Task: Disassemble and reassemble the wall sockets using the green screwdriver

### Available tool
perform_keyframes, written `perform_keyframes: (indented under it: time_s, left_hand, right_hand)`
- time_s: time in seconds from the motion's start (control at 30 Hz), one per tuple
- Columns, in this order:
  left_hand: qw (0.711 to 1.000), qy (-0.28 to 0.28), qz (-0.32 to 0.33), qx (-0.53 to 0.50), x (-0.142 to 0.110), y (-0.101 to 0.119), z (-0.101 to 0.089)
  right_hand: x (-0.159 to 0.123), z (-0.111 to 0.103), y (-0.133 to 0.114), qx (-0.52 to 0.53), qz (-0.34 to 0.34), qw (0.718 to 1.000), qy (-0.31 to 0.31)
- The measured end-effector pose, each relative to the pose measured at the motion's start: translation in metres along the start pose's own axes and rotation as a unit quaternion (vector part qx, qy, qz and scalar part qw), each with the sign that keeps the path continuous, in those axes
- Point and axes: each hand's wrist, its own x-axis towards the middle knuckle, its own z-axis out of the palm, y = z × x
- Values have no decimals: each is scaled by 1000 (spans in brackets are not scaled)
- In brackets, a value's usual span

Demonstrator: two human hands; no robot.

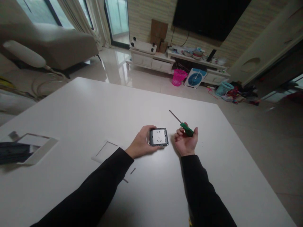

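Left hand clamps the socket, probably light, rigid, best held by its rim; right hand grips the screwdriver.

head-worn view, facing forward and steeply down, tabletop near, room beyond

1. A home, by the look of it a living room
2. A big dark television hangs on a patterned wall, over low white cabinets with cluttered tops
3. A sofa stands near long curtains and a glass door
4. On the shiny floor are a pink basket, a blue-and-white fan and a pile of household odds and ends
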Motion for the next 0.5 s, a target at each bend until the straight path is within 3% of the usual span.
perform_keyframes:
  time_s: [0.13, 0.5]
  left_hand:
    - [999, -15, -27, -13, 2, -1, 1]
    - [998, -32, -50, -8, 6, -5, 0]
  right_hand:
    - [3, 4, 7, -52, -17, 998, 42]
    - [9, -3, 16, -80, -23, 996, 8]
